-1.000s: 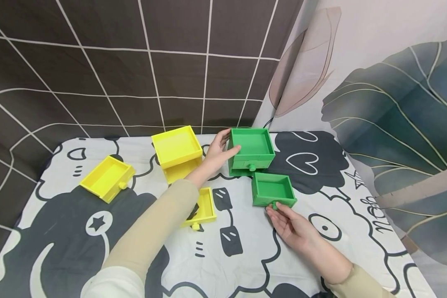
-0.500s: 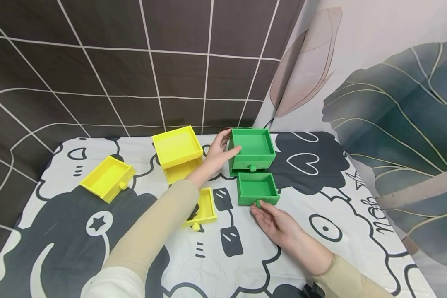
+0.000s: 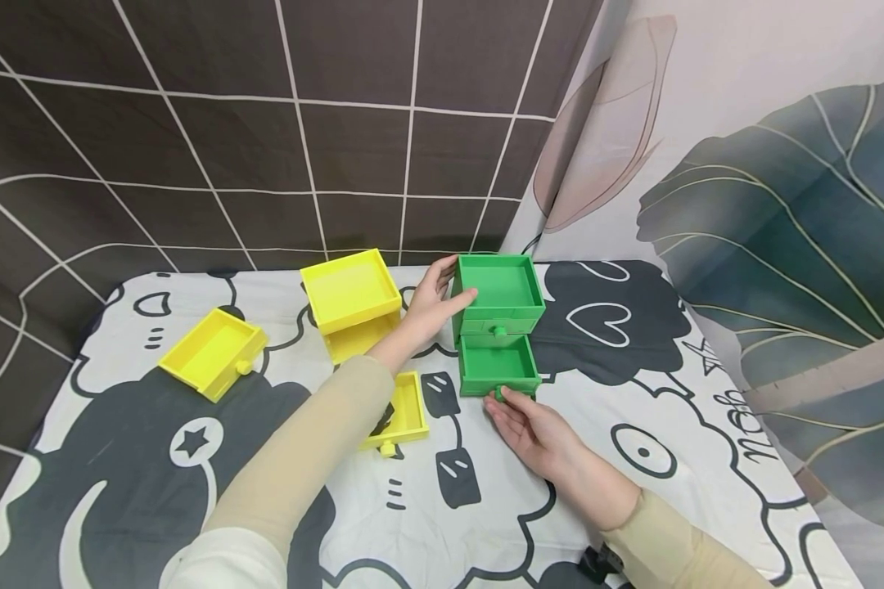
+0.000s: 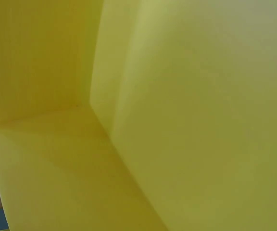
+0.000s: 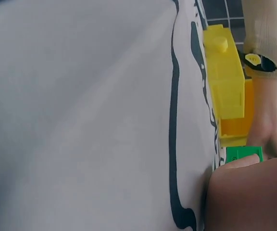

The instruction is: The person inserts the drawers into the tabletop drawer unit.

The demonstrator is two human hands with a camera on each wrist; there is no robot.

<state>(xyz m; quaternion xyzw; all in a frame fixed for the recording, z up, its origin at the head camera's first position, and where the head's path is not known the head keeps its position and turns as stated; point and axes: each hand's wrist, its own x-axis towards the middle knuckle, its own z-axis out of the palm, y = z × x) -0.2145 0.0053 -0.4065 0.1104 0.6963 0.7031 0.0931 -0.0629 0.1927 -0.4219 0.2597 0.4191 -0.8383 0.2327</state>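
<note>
My left hand grips the left side of a small green drawer cabinet, its thumb at the front edge. The cabinet has a shallow tray top and an upper drawer with a round knob. Below that, a loose green drawer lines up with the lower opening, its back end at the cabinet's front. My right hand pinches this drawer's knob between thumb and fingers. In the right wrist view, only a corner of the green drawer shows beyond the right hand.
A yellow cabinet with an open front stands left of the green one; its inner walls fill the left wrist view. One yellow drawer lies farther left. Another yellow drawer, partly behind the left sleeve, lies nearer. A patterned cloth covers the table.
My right hand has moved the green drawer left, then away from me, up to the green cabinet's lower opening. My left hand stays on the cabinet.
</note>
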